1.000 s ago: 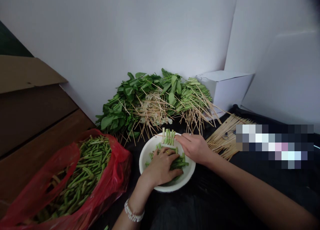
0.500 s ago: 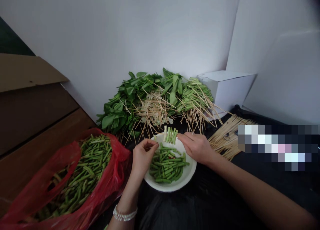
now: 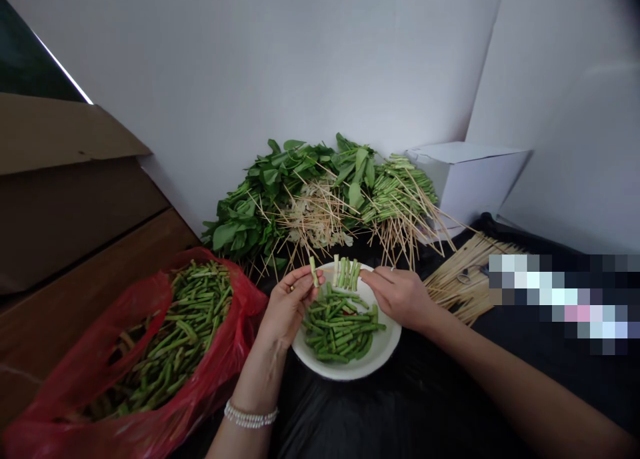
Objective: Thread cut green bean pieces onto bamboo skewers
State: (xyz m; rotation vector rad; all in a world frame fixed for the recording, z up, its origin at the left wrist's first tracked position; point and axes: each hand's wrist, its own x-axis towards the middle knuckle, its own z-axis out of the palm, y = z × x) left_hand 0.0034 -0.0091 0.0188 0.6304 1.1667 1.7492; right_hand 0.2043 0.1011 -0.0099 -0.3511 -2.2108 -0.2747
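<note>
We record the left hand [image 3: 289,304] raised over the near-left rim of the white bowl [image 3: 384,356]. Its grip is closed, thumb and fingertips pinching one short pale-green stem piece [image 3: 313,271] that stands nearly upright. The right hand [image 3: 401,296] lies at the far-right rim, and its grip is closed on the end of a threaded skewer [image 3: 346,273]. This skewer carries a short row of stem pieces side by side above the far edge of the bowl. The single stem piece sits just left of that row; we cannot tell whether it touches the stick.

The bowl holds a heap of cut green stems [image 3: 341,327] and rests on a black surface [image 3: 430,406]. A red bag [image 3: 150,412] of longer stems lies to its left. Finished leafy skewers [image 3: 320,199] are piled against the wall behind, with a bundle of bare sticks [image 3: 463,279] and a white box [image 3: 467,176] to the right. A beaded bracelet [image 3: 250,416] circles the left wrist.
</note>
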